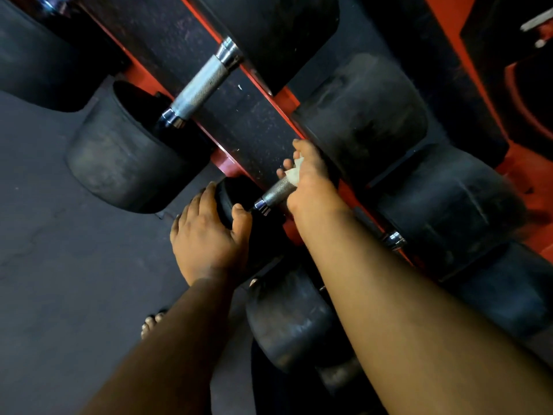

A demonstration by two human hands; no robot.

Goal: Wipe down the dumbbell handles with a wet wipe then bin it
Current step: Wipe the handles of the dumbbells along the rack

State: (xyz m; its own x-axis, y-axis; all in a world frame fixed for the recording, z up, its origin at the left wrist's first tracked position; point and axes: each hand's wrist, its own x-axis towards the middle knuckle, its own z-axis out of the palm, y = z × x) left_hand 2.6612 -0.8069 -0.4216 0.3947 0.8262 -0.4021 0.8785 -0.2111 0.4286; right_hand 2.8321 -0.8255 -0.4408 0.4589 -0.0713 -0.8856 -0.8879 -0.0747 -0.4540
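From where I stand, looking down over the person's arms at the head view, the right hand (309, 182) is wrapped round the far part of a knurled steel handle (276, 193), its fingers (284, 169) curled about the bar with a white wet wipe (294, 172) bunched between palm and metal; only a crumpled corner of it shows above the knuckles. The left hand (209, 232) grips the black rubber end of the same dumbbell (224, 202), thumb hooked over the inner face and fingers cupped on the outer rim, so both hands are closed on something. The dumbbell lies across the red rack (223, 158), with another dumbbell handle (200, 88) bare and shiny further up, and big black weights on either side. This looks like the wiping step itself, mid-handle. To do it well, I would say the left hand should hold the weight firmly so the bar does not roll, while the right hand twists round the bar and slides along its whole length toward the chrome collar (262, 207), since the part near that collar is showing uncovered. The knurling may snag and tear the wipe, so steady pressure seems wiser than scrubbing. No bin is in sight.
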